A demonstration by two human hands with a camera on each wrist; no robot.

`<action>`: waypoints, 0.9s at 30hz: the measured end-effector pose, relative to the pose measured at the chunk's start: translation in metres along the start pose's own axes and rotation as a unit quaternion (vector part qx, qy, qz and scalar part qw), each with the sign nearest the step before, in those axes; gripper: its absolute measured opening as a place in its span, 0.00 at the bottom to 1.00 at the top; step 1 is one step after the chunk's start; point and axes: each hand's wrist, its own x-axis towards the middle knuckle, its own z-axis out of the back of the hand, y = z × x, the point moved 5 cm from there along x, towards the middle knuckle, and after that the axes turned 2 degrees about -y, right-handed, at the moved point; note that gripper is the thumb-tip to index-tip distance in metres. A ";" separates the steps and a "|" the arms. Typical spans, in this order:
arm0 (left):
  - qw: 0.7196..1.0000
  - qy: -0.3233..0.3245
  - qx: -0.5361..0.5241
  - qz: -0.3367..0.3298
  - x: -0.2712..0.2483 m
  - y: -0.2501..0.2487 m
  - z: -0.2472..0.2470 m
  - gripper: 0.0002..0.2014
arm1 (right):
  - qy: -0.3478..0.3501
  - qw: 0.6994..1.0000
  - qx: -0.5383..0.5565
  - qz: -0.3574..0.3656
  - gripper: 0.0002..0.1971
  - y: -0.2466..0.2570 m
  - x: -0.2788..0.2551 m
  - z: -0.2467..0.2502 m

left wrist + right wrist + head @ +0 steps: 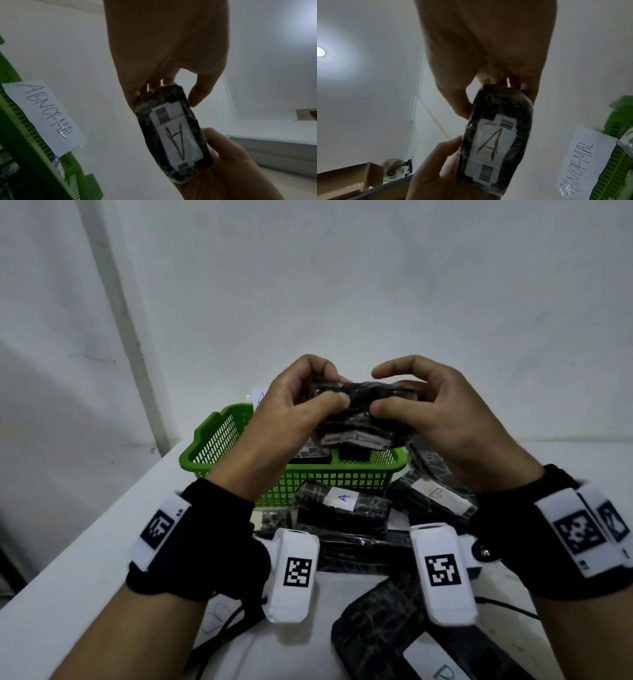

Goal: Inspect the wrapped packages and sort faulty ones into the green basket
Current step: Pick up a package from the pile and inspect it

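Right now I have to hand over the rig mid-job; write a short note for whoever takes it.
Left hand and right hand both grip one wrapped package, held up over the green basket.
Its label shows a handwritten A and barcodes.
The basket's paper sign reads ABNORMAL; at least one dark package already lies inside.
More packages, one marked A, sit on the table in front of the basket.
Left: judge the held one, then inspect the rest.
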 end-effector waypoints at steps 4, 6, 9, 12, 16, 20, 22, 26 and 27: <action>1.000 -0.009 0.019 -0.017 0.000 0.003 0.000 0.12 | -0.019 0.997 -0.043 0.063 0.13 0.011 -0.005 -0.001; 1.000 -0.011 0.020 -0.010 0.001 0.002 0.002 0.11 | -0.021 0.996 -0.048 0.071 0.13 0.012 -0.005 0.000; 0.999 0.015 0.015 0.036 0.001 0.003 0.001 0.07 | -0.035 0.997 -0.032 0.056 0.18 0.008 -0.004 0.005; 0.994 0.059 0.056 0.071 -0.002 0.006 0.000 0.09 | -0.062 0.995 -0.033 0.066 0.23 0.007 -0.004 0.007; 0.994 0.049 0.083 0.043 -0.001 0.003 0.002 0.08 | -0.054 0.989 0.135 0.025 0.14 0.008 0.000 0.006; 0.998 0.037 0.042 -0.011 -0.001 -0.003 0.004 0.11 | 0.045 0.979 0.164 -0.110 0.25 -0.003 -0.001 0.004; 0.996 0.037 0.064 -0.038 -0.002 -0.005 0.004 0.08 | 0.114 0.971 0.151 -0.144 0.33 -0.007 -0.005 -0.002; 0.990 0.029 0.118 -0.069 0.001 -0.003 0.005 0.05 | 0.160 0.963 0.180 -0.123 0.43 -0.007 -0.006 -0.006; 0.988 0.022 0.133 -0.073 0.001 -0.003 0.006 0.06 | 0.162 0.963 0.180 -0.115 0.42 -0.007 -0.006 -0.005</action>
